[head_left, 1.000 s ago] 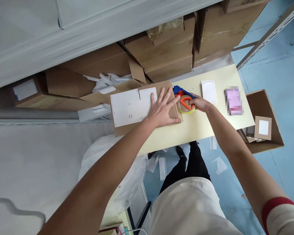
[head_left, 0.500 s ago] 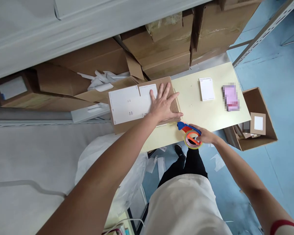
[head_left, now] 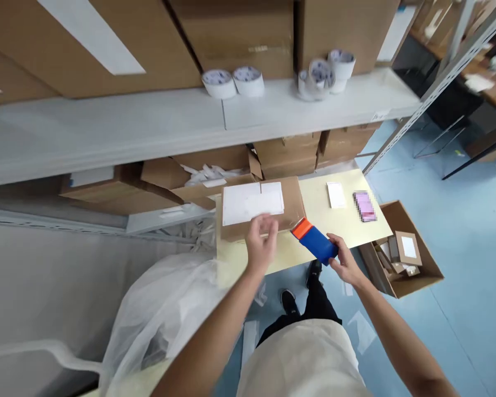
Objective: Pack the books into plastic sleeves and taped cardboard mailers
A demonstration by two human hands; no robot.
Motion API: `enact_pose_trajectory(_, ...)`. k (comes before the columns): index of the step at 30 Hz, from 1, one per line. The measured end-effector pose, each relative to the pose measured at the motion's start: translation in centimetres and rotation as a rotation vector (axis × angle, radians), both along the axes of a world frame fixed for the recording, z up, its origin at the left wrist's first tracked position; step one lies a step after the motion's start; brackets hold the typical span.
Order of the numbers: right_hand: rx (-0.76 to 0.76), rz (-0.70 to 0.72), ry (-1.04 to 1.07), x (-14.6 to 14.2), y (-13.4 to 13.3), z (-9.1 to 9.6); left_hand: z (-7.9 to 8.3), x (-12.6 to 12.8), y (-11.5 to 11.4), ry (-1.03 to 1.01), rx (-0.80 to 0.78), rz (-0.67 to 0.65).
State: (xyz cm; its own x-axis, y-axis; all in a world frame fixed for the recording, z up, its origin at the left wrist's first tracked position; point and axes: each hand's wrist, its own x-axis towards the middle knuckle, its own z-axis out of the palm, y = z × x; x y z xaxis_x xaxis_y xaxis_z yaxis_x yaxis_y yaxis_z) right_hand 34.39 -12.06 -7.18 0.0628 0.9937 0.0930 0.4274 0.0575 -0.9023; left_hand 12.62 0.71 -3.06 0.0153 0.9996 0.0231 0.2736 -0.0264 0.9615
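A cardboard box (head_left: 294, 201) with white labels (head_left: 252, 203) on its top lies on the pale yellow table. My left hand (head_left: 262, 242) is lifted at the box's near side, its fingers loosely bent, thumb apart, nothing seen between them. In my right hand (head_left: 345, 263) is a blue and orange tape dispenser (head_left: 319, 244), gripped at its right end. The dispenser's orange end points at the box's near right corner; whether they touch I cannot tell. Its tape roll is hidden from this side.
On the table (head_left: 314, 179) lie a white stack of labels (head_left: 336, 195) and a pixelated pink item (head_left: 364, 206). An open carton (head_left: 432, 270) holding small boxes stands right. Tape rolls (head_left: 248, 81) line the shelf (head_left: 149, 124) above. Clear plastic sheeting (head_left: 161, 309) hangs at left.
My left hand has come off the box top toward me, its fingers now bent. The tape dispenser has turned, showing its broad blue side. The view has tilted up to show the upper shelf.
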Motion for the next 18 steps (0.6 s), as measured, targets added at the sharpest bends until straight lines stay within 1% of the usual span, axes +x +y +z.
enact_pose_trajectory(1, 0.073, -0.060, -0.023, -1.0, 0.0, 0.5, 0.5, -0.4, -2.3, -0.044, -0.054, 0.041)
enact_pose_trajectory(3, 0.203, -0.139, -0.111, -3.5, 0.2, 1.6, 1.4, -0.7, -5.9, -0.173, -0.240, -0.047)
enact_pose_trajectory(5, 0.298, -0.157, -0.242, -6.0, 0.5, 2.6, 2.5, -0.5, -7.9, -0.333, -0.364, -0.095)
enact_pose_trajectory(7, 0.367, -0.130, -0.379, -8.1, 0.5, 3.3, 3.8, -0.3, -8.6, -0.484, -0.428, -0.105)
enact_pose_trajectory(9, 0.424, -0.062, -0.488, -9.5, 0.2, 3.8, 4.9, -0.5, -8.6, -0.578, -0.439, -0.084)
enact_pose_trajectory(12, 0.550, 0.040, -0.549, -10.3, 0.0, 4.4, 5.8, -1.4, -8.0, -0.633, -0.395, -0.014)
enact_pose_trajectory(13, 0.594, 0.044, -0.547, -10.2, 0.2, 4.6, 5.9, -1.7, -7.6, -0.642, -0.385, 0.000)
enact_pose_trajectory(15, 0.642, -0.007, -0.528, -9.5, 0.8, 5.3, 6.3, -2.4, -6.4, -0.638, -0.389, -0.008)
enact_pose_trajectory(17, 0.632, -0.059, -0.507, -8.4, 2.1, 6.1, 6.9, -3.0, -4.8, -0.580, -0.393, -0.055)
enact_pose_trajectory(18, 0.616, -0.061, -0.495, -7.7, 2.9, 6.5, 7.2, -3.1, -3.9, -0.542, -0.375, -0.082)
